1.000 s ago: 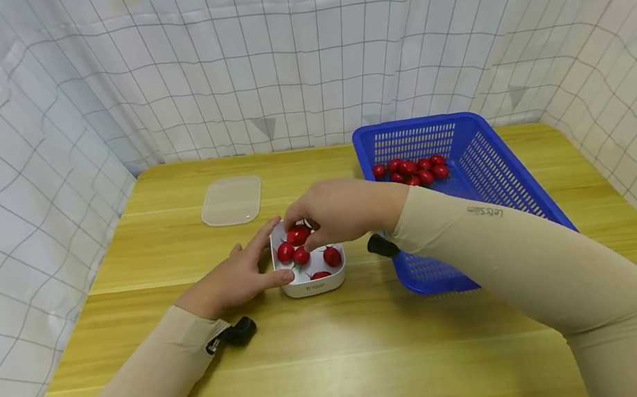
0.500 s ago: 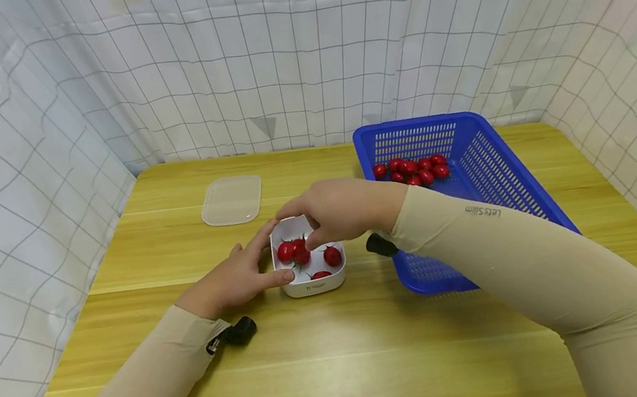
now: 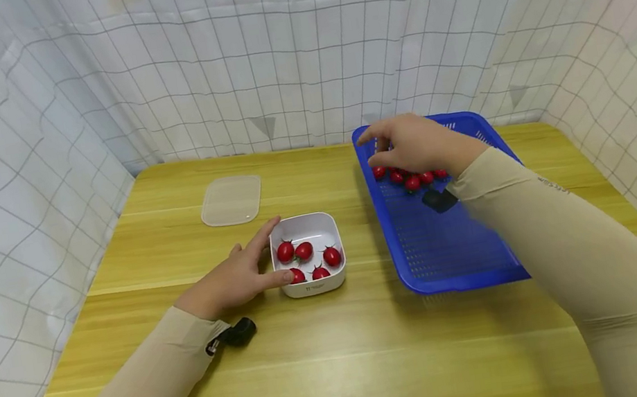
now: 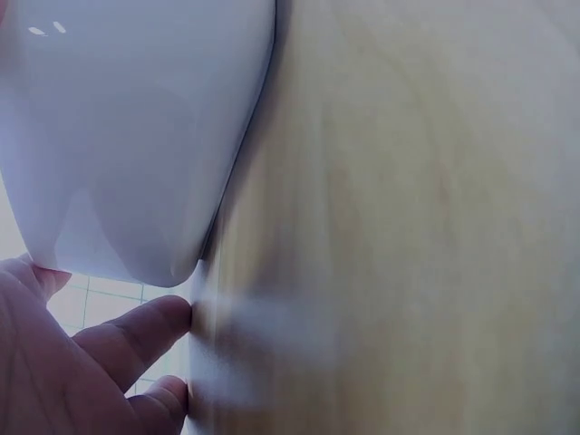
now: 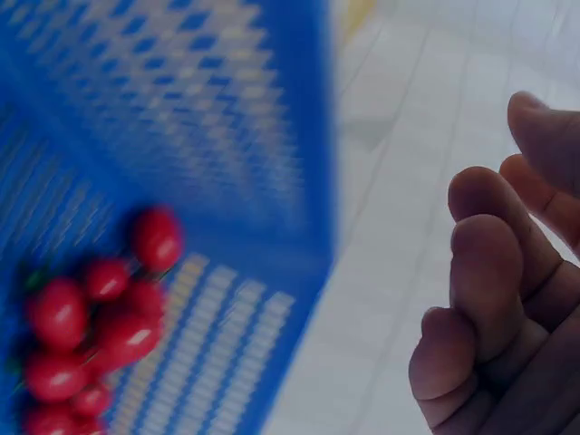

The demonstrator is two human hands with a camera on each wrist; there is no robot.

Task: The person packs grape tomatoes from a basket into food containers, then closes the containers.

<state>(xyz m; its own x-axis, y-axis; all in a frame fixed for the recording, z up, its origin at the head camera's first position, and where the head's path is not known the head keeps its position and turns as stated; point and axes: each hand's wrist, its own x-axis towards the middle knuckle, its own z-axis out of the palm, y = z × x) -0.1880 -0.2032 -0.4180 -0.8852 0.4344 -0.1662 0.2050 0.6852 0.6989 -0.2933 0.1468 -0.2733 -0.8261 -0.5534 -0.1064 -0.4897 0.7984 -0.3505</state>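
At the middle of the table stands a white square box [image 3: 313,287] holding several cherry tomatoes [image 3: 304,251]. My left hand [image 3: 239,275] rests against its left side, thumb over the front-left rim and index finger at the back-left corner. In the left wrist view, fingers [image 4: 136,337] lie near the bottom of the box [image 4: 127,136]. My right hand [image 3: 413,144] hovers above the far left part of the blue basket [image 3: 447,233], partly hiding the tomatoes in it. The right wrist view shows that hand's fingers [image 5: 488,281] loosely bent with nothing held, beside several tomatoes [image 5: 59,313].
A translucent lid [image 3: 232,200] lies flat on the wooden table [image 3: 322,373], behind and left of the box. White checked curtains [image 3: 292,41] hang behind the table and along both sides. The basket's perforated wall [image 5: 181,100] rises close to the right hand.
My right hand let go of a tomato in the box and moved right and away to above the basket. Another tomato now shows by my left thumb. The left hand stayed in place.
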